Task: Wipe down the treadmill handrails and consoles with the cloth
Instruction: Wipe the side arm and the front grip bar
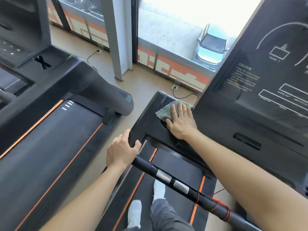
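Observation:
I stand on a black treadmill. My right hand (pixel 180 121) lies flat with straight fingers on a grey-green cloth (pixel 166 110), pressing it onto the console's left tray (pixel 150 117), partly over a round cup recess. My left hand (pixel 122 149) grips the tray's near left corner, fingers curled over its edge. The handrail bar (pixel 180 182) with silver pulse sensors runs from that corner toward the lower right. The console display panel (pixel 266 77) rises at the right.
A second treadmill (pixel 50 130) stands to the left across a narrow strip of floor. Windows with orange decals, a grey pillar (pixel 116 39) and floor sockets with cables lie ahead. A red cord (pixel 218 205) wraps the handrail. My white shoes rest on the belt (pixel 180 164).

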`<state>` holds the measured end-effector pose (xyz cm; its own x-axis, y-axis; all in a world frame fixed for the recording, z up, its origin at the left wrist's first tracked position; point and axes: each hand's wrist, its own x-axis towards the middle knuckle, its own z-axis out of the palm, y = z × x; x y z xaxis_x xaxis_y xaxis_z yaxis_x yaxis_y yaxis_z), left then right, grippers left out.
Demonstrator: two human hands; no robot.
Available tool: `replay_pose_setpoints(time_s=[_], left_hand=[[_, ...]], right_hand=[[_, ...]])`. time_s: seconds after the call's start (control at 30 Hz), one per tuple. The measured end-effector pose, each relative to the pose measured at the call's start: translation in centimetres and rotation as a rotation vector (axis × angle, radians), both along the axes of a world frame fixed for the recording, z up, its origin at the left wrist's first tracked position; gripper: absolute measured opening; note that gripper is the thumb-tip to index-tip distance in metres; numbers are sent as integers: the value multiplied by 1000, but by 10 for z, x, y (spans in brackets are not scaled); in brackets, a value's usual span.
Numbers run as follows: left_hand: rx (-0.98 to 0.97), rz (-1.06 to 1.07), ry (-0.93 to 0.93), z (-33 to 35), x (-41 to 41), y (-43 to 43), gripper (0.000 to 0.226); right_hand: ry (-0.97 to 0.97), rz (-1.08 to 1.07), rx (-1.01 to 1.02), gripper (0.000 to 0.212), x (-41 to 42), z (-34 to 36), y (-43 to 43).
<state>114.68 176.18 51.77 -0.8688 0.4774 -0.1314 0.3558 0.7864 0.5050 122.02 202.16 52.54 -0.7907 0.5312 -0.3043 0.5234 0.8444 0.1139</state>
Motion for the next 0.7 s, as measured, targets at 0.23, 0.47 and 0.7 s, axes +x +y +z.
replay_pose_setpoints(time_s=[0.23,0.47,0.7], left_hand=[[13,-22,0,1,0,-2,58],[30,-19,-27,5,-1,-1,58],[64,-5,-31,7,-1,-3,57]], right_hand=[[38,42,-60,72,34,8,-57],[96,61,-78,79,49,-10,-114],[154,206,-200,63,8,-2,-98]])
